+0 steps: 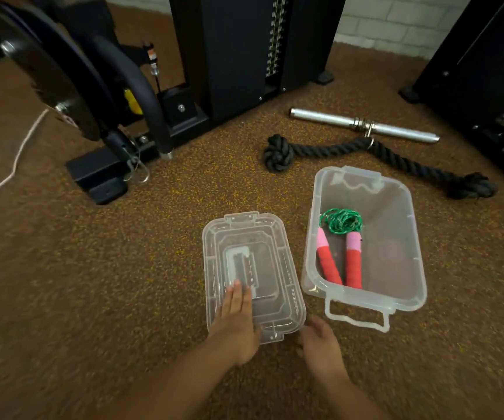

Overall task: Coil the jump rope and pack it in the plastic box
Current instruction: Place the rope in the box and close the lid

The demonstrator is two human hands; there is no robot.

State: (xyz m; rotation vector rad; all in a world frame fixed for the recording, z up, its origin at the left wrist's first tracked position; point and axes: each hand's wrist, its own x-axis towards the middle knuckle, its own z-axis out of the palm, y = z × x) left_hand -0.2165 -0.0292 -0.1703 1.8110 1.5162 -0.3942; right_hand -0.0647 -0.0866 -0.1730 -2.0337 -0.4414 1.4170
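Note:
The jump rope lies inside the clear plastic box (411,237): its green cord (342,221) is bunched in a coil and its two red and pink handles (353,262) lean side by side against the near wall. To the box's left its clear lid (278,256) lies flat on the floor. My left hand (238,316) rests with straight fingers on the lid's near half. My right hand (320,344) hovers at the lid's near right corner, fingers loosely bent, holding nothing.
Speckled brown rubber floor (123,283) all around. Beyond the box lie a black knotted rope (335,150) and a metal bar (363,124). Black gym machines (238,56) stand at the back, left and right. A white cord (17,156) trails at the left.

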